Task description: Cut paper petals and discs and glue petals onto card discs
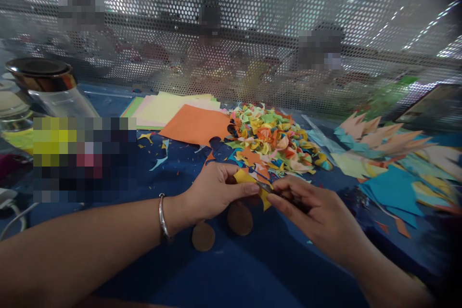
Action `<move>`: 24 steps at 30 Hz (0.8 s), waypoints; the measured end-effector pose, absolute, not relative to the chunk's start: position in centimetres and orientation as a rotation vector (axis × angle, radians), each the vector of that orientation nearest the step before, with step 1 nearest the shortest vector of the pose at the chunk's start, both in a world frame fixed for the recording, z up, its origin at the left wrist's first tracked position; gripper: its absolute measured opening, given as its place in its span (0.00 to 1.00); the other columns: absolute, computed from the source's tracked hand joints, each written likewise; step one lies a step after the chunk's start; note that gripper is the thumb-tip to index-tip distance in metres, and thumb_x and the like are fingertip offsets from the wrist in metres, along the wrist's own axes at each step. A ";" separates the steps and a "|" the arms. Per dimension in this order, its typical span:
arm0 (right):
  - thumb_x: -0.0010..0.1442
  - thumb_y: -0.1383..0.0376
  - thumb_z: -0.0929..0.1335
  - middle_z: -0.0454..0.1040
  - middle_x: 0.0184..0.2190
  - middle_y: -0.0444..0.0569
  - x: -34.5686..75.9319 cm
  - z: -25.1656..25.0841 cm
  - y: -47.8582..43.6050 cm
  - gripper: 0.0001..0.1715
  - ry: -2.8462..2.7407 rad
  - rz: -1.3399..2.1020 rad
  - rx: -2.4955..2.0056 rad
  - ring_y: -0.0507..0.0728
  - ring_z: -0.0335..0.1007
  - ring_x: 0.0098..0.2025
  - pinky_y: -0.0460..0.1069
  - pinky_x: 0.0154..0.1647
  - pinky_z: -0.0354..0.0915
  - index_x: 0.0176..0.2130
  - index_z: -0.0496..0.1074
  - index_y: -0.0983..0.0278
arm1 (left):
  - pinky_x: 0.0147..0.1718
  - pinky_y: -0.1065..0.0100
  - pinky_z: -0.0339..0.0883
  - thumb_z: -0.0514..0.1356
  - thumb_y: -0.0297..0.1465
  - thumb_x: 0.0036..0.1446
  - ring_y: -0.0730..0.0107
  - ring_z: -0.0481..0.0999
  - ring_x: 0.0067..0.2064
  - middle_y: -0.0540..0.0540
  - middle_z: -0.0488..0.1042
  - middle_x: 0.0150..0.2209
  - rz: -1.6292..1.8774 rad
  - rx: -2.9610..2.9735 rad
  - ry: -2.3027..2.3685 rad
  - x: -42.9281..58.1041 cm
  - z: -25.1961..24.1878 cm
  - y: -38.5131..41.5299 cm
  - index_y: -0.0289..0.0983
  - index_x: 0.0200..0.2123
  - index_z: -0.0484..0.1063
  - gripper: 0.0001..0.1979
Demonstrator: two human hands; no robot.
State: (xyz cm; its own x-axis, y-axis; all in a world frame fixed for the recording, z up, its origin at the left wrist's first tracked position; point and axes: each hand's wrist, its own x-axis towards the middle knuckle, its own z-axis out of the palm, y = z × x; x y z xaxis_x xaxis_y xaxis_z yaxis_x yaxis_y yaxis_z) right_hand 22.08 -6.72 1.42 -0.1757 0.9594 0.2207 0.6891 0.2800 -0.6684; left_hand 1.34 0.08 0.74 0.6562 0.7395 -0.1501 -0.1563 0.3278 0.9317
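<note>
My left hand (220, 190) pinches a folded piece of yellow paper (245, 178) between thumb and fingers. In my right hand (312, 214) is a pair of scissors (266, 186); its blades meet the yellow paper and the handles are mostly hidden by my fingers. A strip of the yellow paper hangs below the blades. Just beyond both hands rises a heap of small cut paper pieces (274, 137) in many colours. Two round brown discs (240, 219) lie on the blue table (231, 269) under my hands.
An orange sheet (197, 122) overlaps a stack of pale sheets (155, 110) at the back. Pointed folded papers (378, 132) and blue sheets (393, 190) lie right. A lidded glass jar (59, 96) stands left. Behind runs a perforated metal screen (231, 57), with people beyond.
</note>
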 end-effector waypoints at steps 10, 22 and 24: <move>0.67 0.52 0.68 0.70 0.22 0.40 22.1 1.5 -6.6 0.15 -1.933 0.577 -1.480 0.50 0.65 0.23 0.45 0.23 0.62 0.37 0.73 0.59 | 0.27 0.74 0.63 0.76 0.41 0.42 0.77 0.75 0.26 0.49 0.79 0.26 0.577 1.164 0.720 1.3 1.5 0.1 0.35 0.26 0.77 0.18; 0.68 0.52 0.67 0.69 0.20 0.40 21.9 1.7 -6.7 0.15 -1.946 0.555 -1.457 0.50 0.63 0.21 0.45 0.22 0.61 0.35 0.73 0.59 | 0.25 0.75 0.61 0.78 0.41 0.39 0.79 0.74 0.24 0.50 0.78 0.23 0.541 1.103 0.687 1.4 1.7 0.2 0.34 0.26 0.78 0.20; 0.68 0.51 0.67 0.69 0.20 0.40 21.9 1.6 -6.8 0.16 -1.943 0.556 -1.472 0.50 0.63 0.21 0.45 0.22 0.62 0.35 0.73 0.59 | 0.25 0.76 0.61 0.78 0.41 0.39 0.79 0.74 0.24 0.51 0.78 0.23 0.538 1.094 0.677 1.4 1.7 0.2 0.34 0.26 0.78 0.20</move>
State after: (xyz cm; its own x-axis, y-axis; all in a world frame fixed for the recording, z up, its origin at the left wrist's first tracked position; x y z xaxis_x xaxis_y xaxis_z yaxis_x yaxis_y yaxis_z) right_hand 21.93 -6.80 1.56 -0.1773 0.9571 0.2291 0.6911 0.2868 -0.6634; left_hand 1.41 0.16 1.69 0.6831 0.6939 -0.2279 -0.0659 0.3694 0.9269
